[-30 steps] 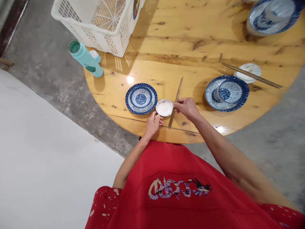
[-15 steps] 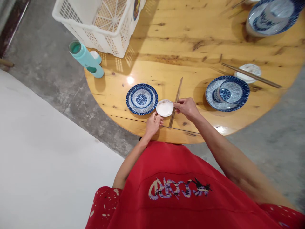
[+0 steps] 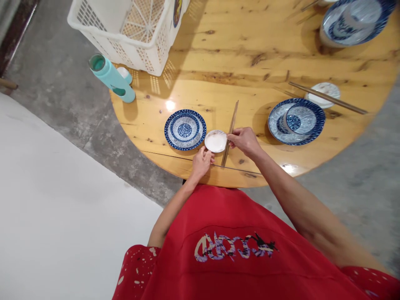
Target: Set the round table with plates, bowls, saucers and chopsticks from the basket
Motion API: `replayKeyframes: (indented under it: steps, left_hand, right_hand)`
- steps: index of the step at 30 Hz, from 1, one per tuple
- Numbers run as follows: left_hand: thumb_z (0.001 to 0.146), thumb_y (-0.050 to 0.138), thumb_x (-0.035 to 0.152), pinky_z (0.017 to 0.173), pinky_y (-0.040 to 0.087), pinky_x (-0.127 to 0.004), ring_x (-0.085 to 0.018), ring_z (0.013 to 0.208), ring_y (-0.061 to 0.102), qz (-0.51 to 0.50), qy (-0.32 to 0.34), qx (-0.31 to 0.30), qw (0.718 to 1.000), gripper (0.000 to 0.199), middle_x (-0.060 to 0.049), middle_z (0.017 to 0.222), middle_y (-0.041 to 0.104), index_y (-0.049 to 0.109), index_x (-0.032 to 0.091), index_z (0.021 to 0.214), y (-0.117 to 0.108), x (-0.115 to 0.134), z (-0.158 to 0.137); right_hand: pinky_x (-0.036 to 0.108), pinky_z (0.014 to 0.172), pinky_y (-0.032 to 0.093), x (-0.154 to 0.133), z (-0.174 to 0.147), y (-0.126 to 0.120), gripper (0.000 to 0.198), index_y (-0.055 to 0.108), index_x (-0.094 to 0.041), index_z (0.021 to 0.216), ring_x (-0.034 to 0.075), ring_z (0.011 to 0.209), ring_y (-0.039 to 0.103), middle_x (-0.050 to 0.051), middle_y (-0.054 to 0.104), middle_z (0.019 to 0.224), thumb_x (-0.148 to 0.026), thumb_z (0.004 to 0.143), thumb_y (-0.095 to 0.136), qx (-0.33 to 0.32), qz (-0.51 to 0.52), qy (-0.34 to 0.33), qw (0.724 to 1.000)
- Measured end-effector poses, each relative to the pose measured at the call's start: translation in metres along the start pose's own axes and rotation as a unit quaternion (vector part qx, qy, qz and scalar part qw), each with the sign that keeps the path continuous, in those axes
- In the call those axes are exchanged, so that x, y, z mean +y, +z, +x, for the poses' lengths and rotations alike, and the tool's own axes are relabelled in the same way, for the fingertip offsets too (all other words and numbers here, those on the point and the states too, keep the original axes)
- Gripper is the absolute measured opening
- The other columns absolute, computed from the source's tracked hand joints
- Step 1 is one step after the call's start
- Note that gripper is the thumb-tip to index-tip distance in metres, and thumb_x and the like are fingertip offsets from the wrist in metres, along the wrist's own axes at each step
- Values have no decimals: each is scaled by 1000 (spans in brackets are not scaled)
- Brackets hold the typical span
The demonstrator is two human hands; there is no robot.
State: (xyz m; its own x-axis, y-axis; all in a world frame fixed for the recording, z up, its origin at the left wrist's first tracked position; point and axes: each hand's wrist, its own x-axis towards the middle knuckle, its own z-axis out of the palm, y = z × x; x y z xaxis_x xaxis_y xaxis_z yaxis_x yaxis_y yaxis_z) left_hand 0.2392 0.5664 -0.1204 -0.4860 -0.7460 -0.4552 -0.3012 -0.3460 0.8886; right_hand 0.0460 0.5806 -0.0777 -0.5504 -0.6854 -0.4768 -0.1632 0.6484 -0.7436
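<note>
A small white dish (image 3: 215, 141) sits near the table's front edge, between a blue-patterned plate (image 3: 185, 130) and a pair of wooden chopsticks (image 3: 233, 116). My left hand (image 3: 201, 162) pinches the dish's lower left rim, fingers closed. At its right rim, the closed fingertips of my right hand (image 3: 245, 141) grip the dish, and that hand covers part of the chopsticks. The plate stands just left of the dish, close to its rim.
To the right are another blue-patterned plate (image 3: 318, 125) with a cup on it and a white dish (image 3: 326, 91) under chopsticks (image 3: 346, 105). A white plastic basket (image 3: 137, 52) and a turquoise bottle (image 3: 117, 81) stand at the left. More tableware (image 3: 328, 31) is at the far right.
The view shifts very slightly. Both hands and the dish stay practically where they were.
</note>
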Motion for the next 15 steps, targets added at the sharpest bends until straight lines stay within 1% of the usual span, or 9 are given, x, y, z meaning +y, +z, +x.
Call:
replayKeyframes:
  steps: [6,9,11,13,15]
  left_hand:
    - [100,49,32,66,54,-22,-12,66,67,-1,1,0,1000,28,-7,92,74,59,15,120,0,1,1]
    - [100,50,32,65,53,-22,-12,66,66,-6,-7,9,1000,27,-6,89,73,60,15,120,-1,1,1]
    - [100,50,31,65,52,-23,-12,66,66,-5,-17,21,1000,27,-5,87,71,60,15,120,-3,2,-1]
    - [100,49,31,66,52,-24,-13,66,66,8,-18,26,999,24,-4,84,70,61,16,114,-7,5,-7]
    - [100,48,32,69,51,-24,-14,70,66,45,7,8,999,21,-3,82,69,63,17,102,-11,10,-16]
  right_hand:
    - [21,45,46,1,1,1,19,57,-18,55,14,46,57,1,59,49,-11,72,63,0,7,-1,1000]
    - [21,46,47,-1,-1,-1,15,61,-17,59,14,46,56,0,59,49,-12,73,63,13,22,7,1000]
    - [22,46,48,-5,-6,-2,12,64,-17,63,13,45,55,-1,59,50,-13,74,64,27,51,7,998]
    - [22,46,48,-11,-12,-2,12,65,-17,63,12,44,53,-1,58,50,-16,75,67,25,93,1,995]
    - [21,46,48,-19,-20,0,16,64,-17,62,11,44,52,-1,58,51,-21,75,72,-7,138,-4,990]
